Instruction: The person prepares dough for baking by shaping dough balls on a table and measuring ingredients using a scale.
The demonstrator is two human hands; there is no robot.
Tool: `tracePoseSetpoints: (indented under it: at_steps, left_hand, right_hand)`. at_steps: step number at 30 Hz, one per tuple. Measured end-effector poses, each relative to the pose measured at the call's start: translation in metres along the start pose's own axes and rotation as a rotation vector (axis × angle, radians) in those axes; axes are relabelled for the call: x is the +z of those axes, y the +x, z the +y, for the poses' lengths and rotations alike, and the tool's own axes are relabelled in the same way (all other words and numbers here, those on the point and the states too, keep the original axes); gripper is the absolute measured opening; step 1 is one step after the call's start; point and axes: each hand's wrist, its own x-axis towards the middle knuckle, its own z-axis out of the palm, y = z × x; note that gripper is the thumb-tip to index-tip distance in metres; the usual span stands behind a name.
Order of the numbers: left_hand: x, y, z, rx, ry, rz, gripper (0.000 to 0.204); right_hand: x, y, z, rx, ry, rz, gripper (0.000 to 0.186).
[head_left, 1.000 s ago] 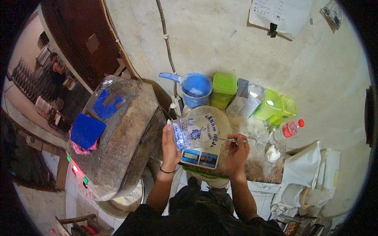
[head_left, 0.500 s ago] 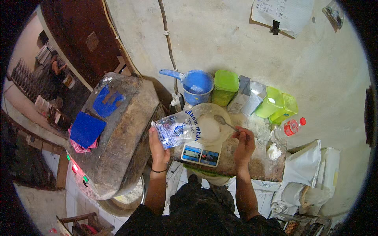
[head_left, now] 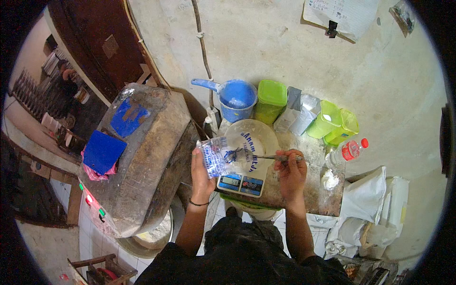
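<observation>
My left hand [head_left: 201, 172] is closed round the lower left of a clear plastic bag [head_left: 216, 156] with blue print and some white contents at its bottom. In my right hand [head_left: 291, 175] I grip a metal spoon [head_left: 268, 157] by its handle; its bowl end reaches into or behind the bag's open side, and I cannot tell which. Under both, a round translucent bowl [head_left: 267, 137] stands on a digital kitchen scale [head_left: 240, 184] whose display is lit. White powder lies in the bowl, partly hidden by the bag.
Behind the bowl stand a blue dipper [head_left: 236, 97], a green container [head_left: 271, 99], silver packets [head_left: 304, 116] and two green tubs [head_left: 325, 119]. A plastic bottle [head_left: 349, 151] and crumpled white stuff [head_left: 329, 179] are at right. A wooden block with blue sheets [head_left: 104, 153] fills the left.
The spoon has moved from over the bowl to the bag, its handle now nearly level. My left hand and the bag have shifted right. The scale's reading has changed.
</observation>
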Motion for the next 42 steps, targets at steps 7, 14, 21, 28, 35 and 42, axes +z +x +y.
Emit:
tracePoseSetpoints:
  at_steps: [7,14,21,28,35,42]
  left_hand:
    - [0.004,-0.002,-0.017,-0.063,-0.047,-0.055,0.027]
    - [0.001,-0.001,-0.021,-0.017,-0.012,-0.035,0.030]
    - [0.011,-0.005,-0.015,-0.028,-0.020,-0.042,0.029]
    - [0.026,-0.016,-0.012,-0.213,-0.208,-0.022,0.039]
    - [0.092,-0.068,-0.065,-0.413,-0.392,-0.117,0.045]
    - [0.110,-0.077,-0.177,-0.598,-0.364,-0.265,0.049]
  right_hand:
    - [0.004,-0.008,0.023,0.017,-0.066,-0.081,0.018]
    - [0.008,-0.010,0.015,-0.001,-0.015,0.003,0.017]
    - [0.013,-0.009,0.007,-0.048,-0.084,-0.057,0.019]
    - [0.032,-0.003,-0.031,-0.005,-0.438,-0.167,0.025]
    - [0.032,-0.008,-0.118,-0.491,-1.224,-0.358,0.033]
    - [-0.026,0.008,-0.182,-0.218,-1.395,-0.481,0.019]
